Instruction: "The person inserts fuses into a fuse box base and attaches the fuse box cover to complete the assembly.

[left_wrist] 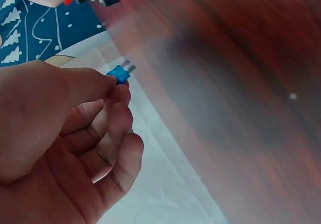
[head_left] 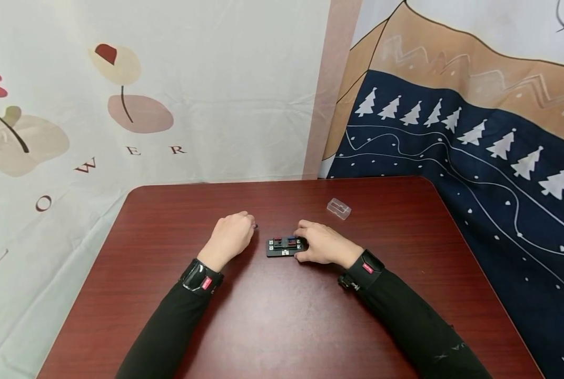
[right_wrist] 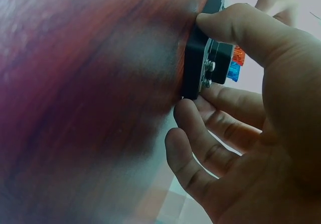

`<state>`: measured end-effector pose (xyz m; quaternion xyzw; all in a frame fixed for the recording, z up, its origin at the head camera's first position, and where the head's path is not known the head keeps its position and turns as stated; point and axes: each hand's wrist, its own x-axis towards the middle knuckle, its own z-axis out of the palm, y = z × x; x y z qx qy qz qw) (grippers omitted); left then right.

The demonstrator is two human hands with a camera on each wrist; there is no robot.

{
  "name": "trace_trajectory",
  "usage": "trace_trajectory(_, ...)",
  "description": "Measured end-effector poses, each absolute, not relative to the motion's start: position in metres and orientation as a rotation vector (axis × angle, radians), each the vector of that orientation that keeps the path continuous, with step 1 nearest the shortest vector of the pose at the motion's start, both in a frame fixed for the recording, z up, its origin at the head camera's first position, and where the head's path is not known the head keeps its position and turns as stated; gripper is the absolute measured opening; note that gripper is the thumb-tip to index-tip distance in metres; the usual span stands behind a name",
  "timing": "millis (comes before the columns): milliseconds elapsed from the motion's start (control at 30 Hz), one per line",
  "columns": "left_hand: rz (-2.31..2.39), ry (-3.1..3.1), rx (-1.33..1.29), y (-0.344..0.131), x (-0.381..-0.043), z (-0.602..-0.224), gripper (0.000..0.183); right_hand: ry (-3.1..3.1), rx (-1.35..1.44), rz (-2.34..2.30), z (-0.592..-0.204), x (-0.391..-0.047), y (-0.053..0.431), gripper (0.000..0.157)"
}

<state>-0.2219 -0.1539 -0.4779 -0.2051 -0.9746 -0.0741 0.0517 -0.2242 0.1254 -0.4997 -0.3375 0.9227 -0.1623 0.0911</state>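
Observation:
Between thumb and forefinger, my left hand [head_left: 230,237] pinches a blue blade fuse [left_wrist: 119,74], its two metal prongs pointing away from the fingertips. The hand is to the left of a black fuse block [head_left: 278,252] that lies flat on the table. At the block's right end, my right hand [head_left: 326,243] grips it, thumb on one long side and fingers on the other. A red fuse [right_wrist: 238,56] and a blue fuse [right_wrist: 233,72] sit in the block, with metal screws [right_wrist: 209,66] along its end. In the head view, the pinched fuse is mostly hidden by the fingers.
A clear plastic cover [head_left: 339,208] lies on the reddish-brown table [head_left: 282,326], behind the right hand. The table's back edge meets a printed curtain [head_left: 244,105]. Both wrists wear black straps with cameras.

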Motion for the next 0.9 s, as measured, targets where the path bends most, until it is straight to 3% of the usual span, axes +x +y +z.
trace_trajectory(900,-0.212,-2.818,-0.967,-0.119,-0.197,-0.459,0.014,2.757,-1.044,-0.508,-0.501,-0.225,0.126,0.051)
